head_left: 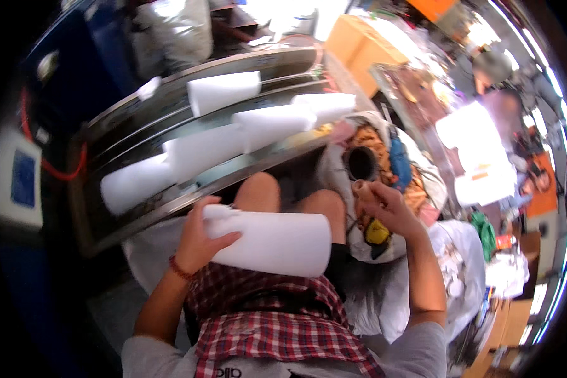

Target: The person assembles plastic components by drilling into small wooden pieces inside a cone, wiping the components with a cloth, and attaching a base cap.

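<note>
Wrapping a white cylinder's [277, 244] left end, left fingers [227, 240] grip; right fingers' [378, 192] hold unclear.

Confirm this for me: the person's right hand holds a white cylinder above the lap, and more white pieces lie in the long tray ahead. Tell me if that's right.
Not quite: the head view shows the left hand holding the white cylinder above the lap. More white pieces do lie in the long tray ahead.

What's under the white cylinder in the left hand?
Around the cylinder, two bare knees show on the far side, red checked cloth on the near side and black cloth past its right end. What lies directly beneath is hidden.
</note>
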Motion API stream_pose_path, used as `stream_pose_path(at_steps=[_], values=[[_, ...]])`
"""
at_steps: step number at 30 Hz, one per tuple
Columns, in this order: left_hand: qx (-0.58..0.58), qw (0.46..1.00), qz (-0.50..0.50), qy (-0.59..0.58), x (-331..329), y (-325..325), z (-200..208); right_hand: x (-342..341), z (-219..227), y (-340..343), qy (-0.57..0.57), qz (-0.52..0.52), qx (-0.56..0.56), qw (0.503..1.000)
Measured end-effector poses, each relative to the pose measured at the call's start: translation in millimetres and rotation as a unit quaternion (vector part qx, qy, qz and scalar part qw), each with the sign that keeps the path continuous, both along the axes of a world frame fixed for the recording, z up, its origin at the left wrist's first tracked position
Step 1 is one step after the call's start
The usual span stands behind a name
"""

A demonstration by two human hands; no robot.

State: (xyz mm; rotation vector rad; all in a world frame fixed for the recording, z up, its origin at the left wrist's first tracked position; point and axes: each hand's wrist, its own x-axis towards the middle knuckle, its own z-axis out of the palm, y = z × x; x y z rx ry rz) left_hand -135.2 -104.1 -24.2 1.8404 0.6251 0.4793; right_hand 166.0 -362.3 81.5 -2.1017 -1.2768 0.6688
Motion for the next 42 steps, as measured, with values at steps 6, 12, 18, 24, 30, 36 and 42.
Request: stream_pose_path(at_steps=[6,12,18,24,30,36,42], values=[[0.038,0.998,0.0,0.046,-4.2,-2.2,10.9,-92.8,7.6,102.7,-0.197,0.227,-0.035,0.953],[0.056,0.998,-0.017,0.031,-5.8,-2.9,14.7,-119.3,-15.1,132.1,-0.212,0.251,-0.027,0.944],[0.067,0.997,-0.034,0.032,-5.4,-3.8,7.4,-115.4,-31.7,133.0,-0.341,0.283,0.021,0.896],[0.108,0.992,-0.056,0.016,-10.7,-9.7,6.5,-125.8,-21.9,143.4,-0.207,0.292,-0.012,0.934],[0.166,0.984,-0.057,0.007,-5.0,-10.9,10.0,-120.7,-19.0,144.1,0.013,0.262,-0.031,0.964],[0.301,0.946,-0.12,-0.007,15.0,0.3,47.5,-112.6,-21.6,132.3,-0.028,0.25,-0.071,0.965],[0.345,0.899,-0.255,0.085,41.2,-0.9,74.1,-102.5,-15.1,45.2,-0.158,0.052,0.184,0.969]])
